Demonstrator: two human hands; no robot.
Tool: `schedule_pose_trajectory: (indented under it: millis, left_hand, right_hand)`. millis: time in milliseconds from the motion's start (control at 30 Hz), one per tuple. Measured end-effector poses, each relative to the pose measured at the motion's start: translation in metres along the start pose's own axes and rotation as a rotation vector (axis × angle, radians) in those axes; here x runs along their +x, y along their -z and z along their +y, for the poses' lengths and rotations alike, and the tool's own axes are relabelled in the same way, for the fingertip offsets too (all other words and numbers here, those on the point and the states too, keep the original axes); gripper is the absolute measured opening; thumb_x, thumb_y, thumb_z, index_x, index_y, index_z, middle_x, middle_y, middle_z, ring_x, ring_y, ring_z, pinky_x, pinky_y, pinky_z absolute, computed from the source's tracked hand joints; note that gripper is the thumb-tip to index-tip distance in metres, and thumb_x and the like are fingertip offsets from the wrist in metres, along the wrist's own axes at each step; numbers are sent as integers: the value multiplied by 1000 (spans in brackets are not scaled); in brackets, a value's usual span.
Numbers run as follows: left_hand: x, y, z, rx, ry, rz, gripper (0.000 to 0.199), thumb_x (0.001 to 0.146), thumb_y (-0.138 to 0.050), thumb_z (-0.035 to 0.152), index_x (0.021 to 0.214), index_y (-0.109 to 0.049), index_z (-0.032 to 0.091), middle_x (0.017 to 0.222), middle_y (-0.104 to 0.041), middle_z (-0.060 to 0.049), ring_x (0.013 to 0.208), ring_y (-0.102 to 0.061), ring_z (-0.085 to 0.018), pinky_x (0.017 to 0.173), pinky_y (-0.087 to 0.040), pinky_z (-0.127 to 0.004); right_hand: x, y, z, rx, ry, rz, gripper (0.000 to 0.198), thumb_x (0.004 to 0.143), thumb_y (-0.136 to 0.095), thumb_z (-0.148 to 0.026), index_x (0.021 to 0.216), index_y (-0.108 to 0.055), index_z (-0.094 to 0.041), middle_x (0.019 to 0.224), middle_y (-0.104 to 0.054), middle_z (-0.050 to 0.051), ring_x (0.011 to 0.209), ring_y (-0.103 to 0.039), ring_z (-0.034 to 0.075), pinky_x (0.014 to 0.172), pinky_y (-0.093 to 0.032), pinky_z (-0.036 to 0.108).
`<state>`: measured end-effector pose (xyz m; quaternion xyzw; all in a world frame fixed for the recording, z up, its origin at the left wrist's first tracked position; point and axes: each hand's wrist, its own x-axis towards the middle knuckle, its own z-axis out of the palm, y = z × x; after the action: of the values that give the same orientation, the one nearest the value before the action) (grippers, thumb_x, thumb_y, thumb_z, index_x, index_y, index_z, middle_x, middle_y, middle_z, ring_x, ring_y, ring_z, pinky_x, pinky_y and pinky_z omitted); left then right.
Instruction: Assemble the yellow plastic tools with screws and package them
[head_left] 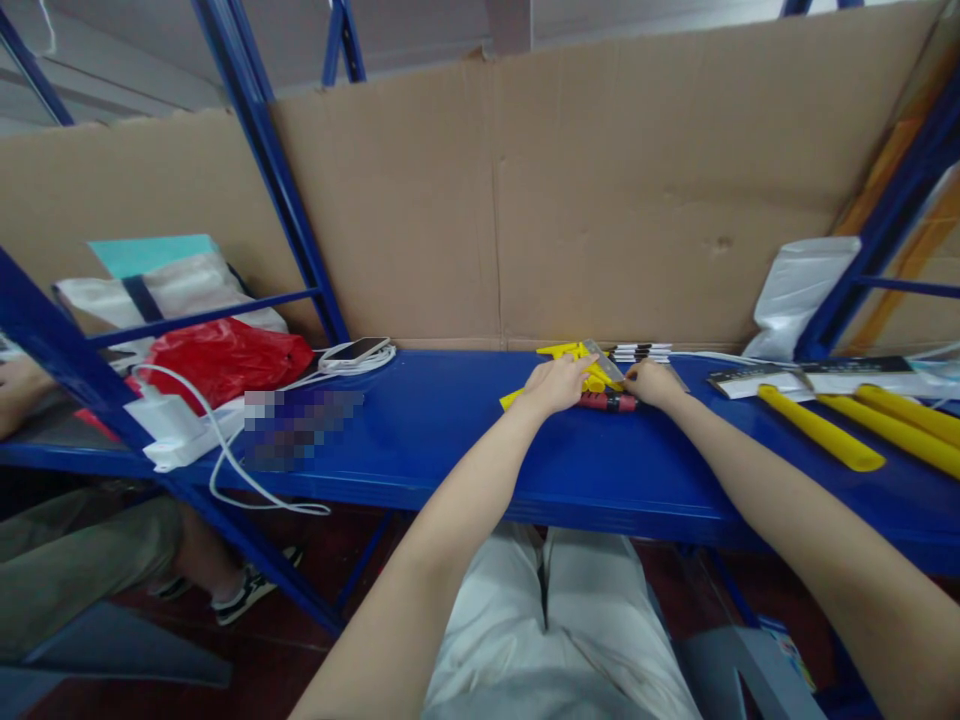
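Right of the frame's centre, the left hand partly covers yellow plastic pieces on the blue counter, perhaps steadying them; the right hand curls beside. Whether either grip pinches anything, I cannot tell. A dark-red cylindrical object lies between, presumably within easy reach.

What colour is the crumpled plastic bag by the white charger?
The bag is red; the head view shows it.

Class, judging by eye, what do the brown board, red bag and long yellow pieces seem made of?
Brown board: matte cardboard, judging by its creases and uneven top edge.
Red bag: probably thin, slightly glossy plastic, as its crinkles catch light.
Long yellow pieces: likely smooth plastic, evenly coloured with a soft sheen, though painted material remains possible.
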<state>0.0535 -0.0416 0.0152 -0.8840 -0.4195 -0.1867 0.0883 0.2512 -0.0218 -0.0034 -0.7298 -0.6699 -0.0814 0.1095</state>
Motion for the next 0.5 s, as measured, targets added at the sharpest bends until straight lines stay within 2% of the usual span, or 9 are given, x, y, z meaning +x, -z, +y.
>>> schedule_pose_trajectory:
  millis: [167,500]
  left_hand:
    - [-2,2,5,12,2,-43,46,93,-37,30,139,-39,26,124,-56,-9,109,-56,-21,88,-45,-32]
    - [-2,-6,4,38,-31,-72,46,93,-38,30,139,-38,28,124,-55,-10,111,-55,-22,88,-46,-34]
  right_hand:
    - [0,-1,0,112,-33,-37,21,80,-52,-27,82,-70,-16,85,-69,9,74,-63,16,55,-39,21]
    - [0,1,0,225,-114,-73,26,81,-49,-28,80,-71,-13,81,-70,11,70,-62,18,53,-38,22]
